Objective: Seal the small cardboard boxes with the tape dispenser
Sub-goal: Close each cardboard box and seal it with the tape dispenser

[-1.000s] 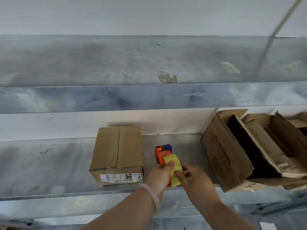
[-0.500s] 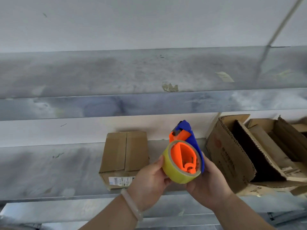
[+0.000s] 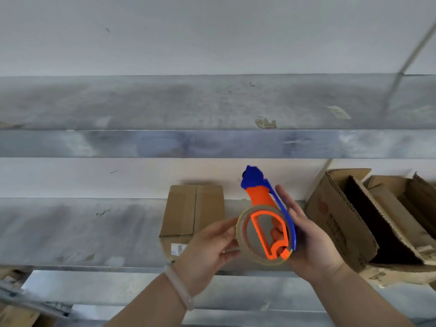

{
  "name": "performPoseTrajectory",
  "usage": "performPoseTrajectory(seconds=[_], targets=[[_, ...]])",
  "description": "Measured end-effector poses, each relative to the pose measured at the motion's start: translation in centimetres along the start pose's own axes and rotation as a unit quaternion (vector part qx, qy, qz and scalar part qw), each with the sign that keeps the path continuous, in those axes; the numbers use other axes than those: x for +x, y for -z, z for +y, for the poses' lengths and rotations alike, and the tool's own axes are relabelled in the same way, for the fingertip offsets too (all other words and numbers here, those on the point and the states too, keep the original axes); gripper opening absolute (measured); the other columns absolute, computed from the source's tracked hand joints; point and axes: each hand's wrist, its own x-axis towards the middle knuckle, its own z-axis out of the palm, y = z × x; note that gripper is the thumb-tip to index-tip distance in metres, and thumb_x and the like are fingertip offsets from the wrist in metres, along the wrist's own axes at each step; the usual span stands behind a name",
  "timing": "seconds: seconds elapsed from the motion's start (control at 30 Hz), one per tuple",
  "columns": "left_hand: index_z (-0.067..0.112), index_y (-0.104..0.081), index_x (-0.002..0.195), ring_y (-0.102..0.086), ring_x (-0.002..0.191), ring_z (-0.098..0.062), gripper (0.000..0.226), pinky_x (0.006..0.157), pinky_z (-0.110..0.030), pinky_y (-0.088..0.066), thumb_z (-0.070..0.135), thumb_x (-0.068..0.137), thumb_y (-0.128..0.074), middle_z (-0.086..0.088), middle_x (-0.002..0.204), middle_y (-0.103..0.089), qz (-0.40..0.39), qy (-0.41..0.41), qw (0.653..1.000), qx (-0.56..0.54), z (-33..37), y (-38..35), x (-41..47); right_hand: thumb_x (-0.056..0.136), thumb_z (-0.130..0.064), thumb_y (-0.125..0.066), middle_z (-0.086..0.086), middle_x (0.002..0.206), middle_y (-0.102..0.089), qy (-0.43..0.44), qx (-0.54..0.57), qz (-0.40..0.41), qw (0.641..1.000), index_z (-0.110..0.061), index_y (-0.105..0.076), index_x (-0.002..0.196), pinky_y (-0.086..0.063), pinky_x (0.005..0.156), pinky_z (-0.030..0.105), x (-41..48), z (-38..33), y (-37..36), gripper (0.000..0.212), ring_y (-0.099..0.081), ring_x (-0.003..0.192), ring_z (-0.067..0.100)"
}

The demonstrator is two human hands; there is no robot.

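Right hand (image 3: 311, 241) cupped round the blue back of the tape dispenser (image 3: 260, 199), holding it up in the air. Left hand (image 3: 205, 251) pinching the left edge of the tape roll (image 3: 238, 230), thumb on top and fingers below.

A second ago: flat on the shelf (image 3: 82, 230), with both hands only reaching down for it. Half a second ago: picked up, but lower and partly side-on. Now lifted a bit higher and turned to show the round hole of the roll, blue tip pointing up at the wall.

Good news for the job: tool off the shelf and ready in two hands. Probably hunting for the loose end of the tape next. No end seen yet.

Orange frame inside a thin, see-through yellowish roll. Orange neck above it, then a blue head, with a blue strip down the right side. Some finger showing through the middle of the roll.

Held out in front of the shelf, with the small cardboard box (image 3: 188, 208) showing to its left and a big open box (image 3: 335, 220) to its right. Not touching either one.

Small box sitting on the shelf with both flaps folded shut. Plain line down the middle, no tape to be seen on it, so not sealed yet. White label on its front side
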Motion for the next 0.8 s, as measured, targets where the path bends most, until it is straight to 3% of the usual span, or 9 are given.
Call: performPoseTrajectory(seconds=[0.1,0.2,0.37,0.47,0.63,0.73,0.8], targets=[[0.002,-0.059,0.125,-0.068,0.099,-0.03,0.034,0.088,-0.043,-0.055,0.022,0.1,-0.048,-0.019,0.112,-0.069,0.049,0.012,0.997,-0.05,2.1,1.4,0.5,0.055,-0.04,-0.089,0.007,0.122,-0.067,0.01,-0.174,-0.03,0.984,-0.025,-0.068,0.118,-0.057,0.078,0.035,-0.2,-0.6,0.0,0.069,-0.068,0.101,0.029],[0.002,-0.06,0.116,-0.07,0.092,-0.031,0.039,0.08,-0.045,-0.059,0.035,0.098,-0.05,-0.021,0.108,-0.07,0.047,0.061,0.995,-0.066,4.1,2.4,0.1,0.044,-0.047,-0.092,0.002,0.112,-0.071,0.014,-0.298,-0.031,0.954,-0.028,-0.075,0.101,-0.056,0.07,0.027,-0.4,-0.6,-0.5,0.063,-0.07,0.092,0.024],[0.004,-0.066,0.099,-0.071,0.073,-0.025,0.027,0.06,-0.035,-0.059,0.029,0.093,-0.059,-0.016,0.086,-0.071,0.024,0.11,0.993,-0.032,4.4,3.2,-1.0,0.038,-0.059,-0.091,0.005,0.104,-0.074,0.011,-0.383,-0.056,0.922,-0.03,-0.078,0.095,-0.057,0.07,0.03,-0.1,-0.3,-1.0,0.065,-0.072,0.089,0.024],[0.0,-0.067,0.102,-0.071,0.073,-0.024,0.02,0.059,-0.032,-0.058,0.016,0.095,-0.058,-0.019,0.092,-0.069,0.022,0.125,0.992,-0.016,4.0,3.9,-1.2,0.041,-0.058,-0.091,0.004,0.105,-0.074,-0.003,-0.414,-0.081,0.907,-0.03,-0.077,0.096,-0.058,0.073,0.037,0.0,-0.4,-1.5,0.063,-0.071,0.093,0.025],[0.0,-0.066,0.107,-0.071,0.083,-0.024,0.019,0.071,-0.033,-0.06,0.002,0.096,-0.051,-0.019,0.099,-0.071,0.013,0.104,0.99,0.095,4.2,4.6,-1.1,0.06,-0.025,-0.09,0.004,0.104,-0.074,-0.024,-0.429,-0.088,0.898,-0.028,-0.078,0.095,-0.06,0.073,0.038,0.0,-0.7,-2.2,0.037,-0.071,0.093,0.027],[0.001,-0.066,0.11,-0.071,0.095,-0.027,0.021,0.087,-0.042,-0.058,0.0,0.096,-0.051,-0.018,0.104,-0.072,0.022,0.063,0.979,0.193,4.3,4.9,-1.0,0.064,-0.02,-0.084,-0.001,0.103,-0.074,-0.019,-0.455,-0.09,0.886,-0.033,-0.077,0.092,-0.06,0.073,0.034,-0.1,-0.7,-2.5,0.032,-0.072,0.092,0.022],[0.001,-0.064,0.115,-0.069,0.101,-0.029,0.022,0.09,-0.043,-0.056,0.001,0.096,-0.051,-0.018,0.107,-0.071,0.001,0.075,0.98,0.182,4.3,5.1,-1.0,0.06,-0.019,-0.08,-0.003,0.101,-0.075,-0.013,-0.465,-0.091,0.881,-0.034,-0.077,0.09,-0.06,0.075,0.034,0.0,-0.7,-2.6,0.034,-0.072,0.091,0.02]])
